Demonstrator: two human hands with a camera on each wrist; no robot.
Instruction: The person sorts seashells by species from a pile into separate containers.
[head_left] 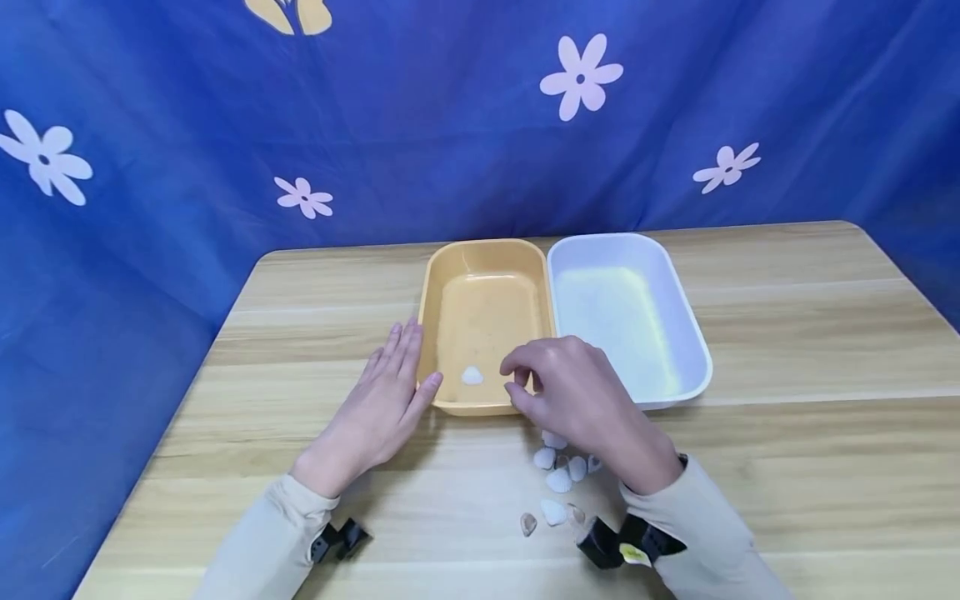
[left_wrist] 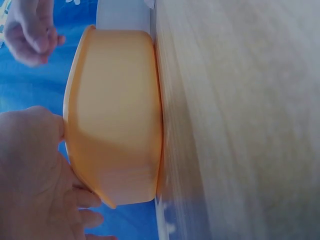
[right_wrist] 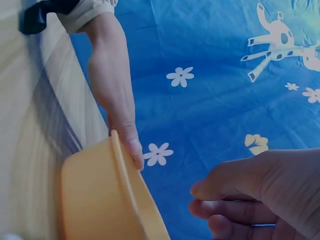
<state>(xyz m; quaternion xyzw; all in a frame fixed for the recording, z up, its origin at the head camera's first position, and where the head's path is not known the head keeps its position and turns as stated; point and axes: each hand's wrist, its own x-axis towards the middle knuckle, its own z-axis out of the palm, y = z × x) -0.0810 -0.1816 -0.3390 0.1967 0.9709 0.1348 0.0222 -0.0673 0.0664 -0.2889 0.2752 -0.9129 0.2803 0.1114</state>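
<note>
Loose seashells (head_left: 558, 480) lie on the counter (head_left: 795, 492), on the near side of the right hand (head_left: 567, 390), the closer one. It hovers, bent and apparently empty, over the orange tray (head_left: 480, 410), where one white seashell (head_left: 472, 376) lies between the hands. The left hand (head_left: 381, 402), fingers extended, touches the tray's left rim.

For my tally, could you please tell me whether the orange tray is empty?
It is not empty: the head view shows a white shell lying inside the orange tray, near its front end.
</note>
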